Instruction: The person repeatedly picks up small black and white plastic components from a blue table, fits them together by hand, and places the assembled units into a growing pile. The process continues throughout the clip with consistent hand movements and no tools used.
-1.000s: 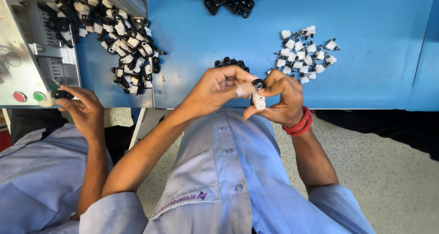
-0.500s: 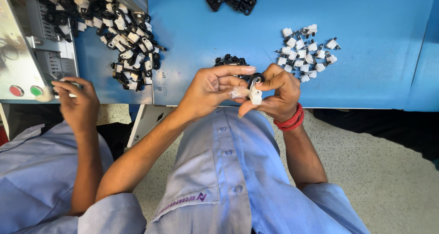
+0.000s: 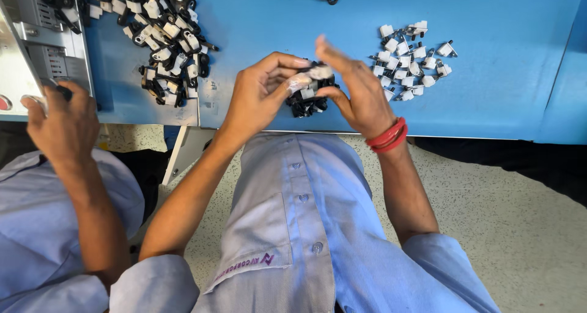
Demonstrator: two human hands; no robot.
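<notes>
Both hands meet just above the near edge of the blue table (image 3: 501, 105). The left hand (image 3: 260, 96) and the right hand (image 3: 358, 93) pinch one small white part (image 3: 309, 80) between their fingertips. The part lies sideways, its long side going from left to right. Which end is the front is too blurry to tell. A little heap of black parts (image 3: 306, 107) sits right under it. White parts (image 3: 413, 59) lie near on the right. Another person's hand (image 3: 61, 120) touches a grey machine (image 3: 36, 50) far left.
</notes>
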